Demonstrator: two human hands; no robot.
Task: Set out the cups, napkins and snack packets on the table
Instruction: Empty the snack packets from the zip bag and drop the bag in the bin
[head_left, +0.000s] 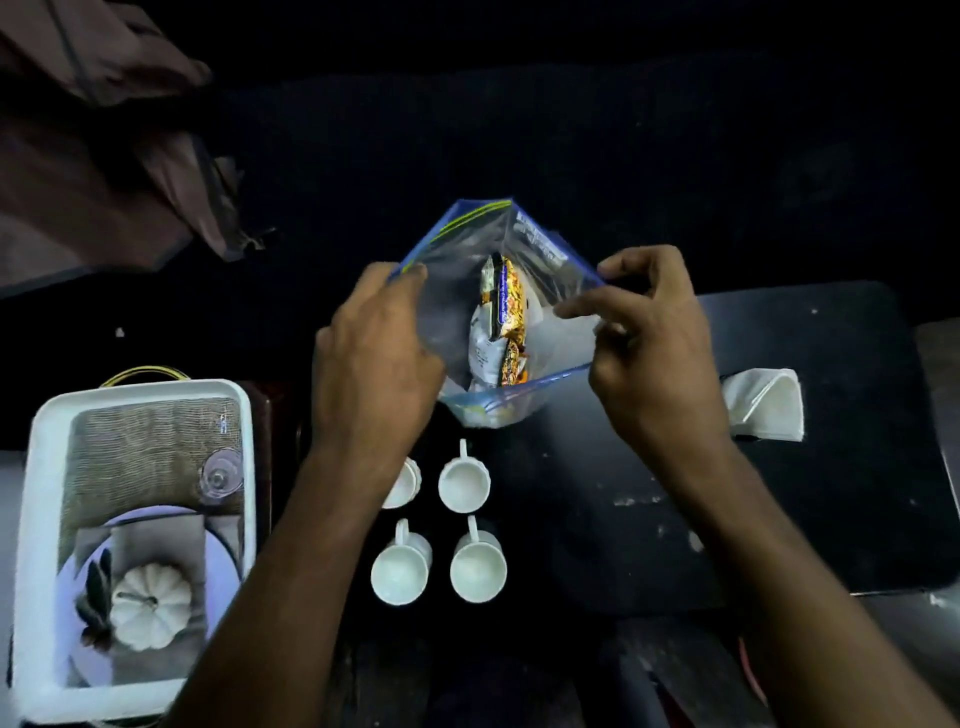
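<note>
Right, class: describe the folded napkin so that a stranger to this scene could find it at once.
Start at the dark table and pass the four white cups and the clear bag held in both hands. The folded napkin lies alone at the right, beyond the right hand: flat, white, cloth-like, unlike the round cups.

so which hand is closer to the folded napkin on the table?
Right. The right hand holds the zip bag's right edge, just left of the napkin. The left hand grips the far edge, across the bag.
</note>
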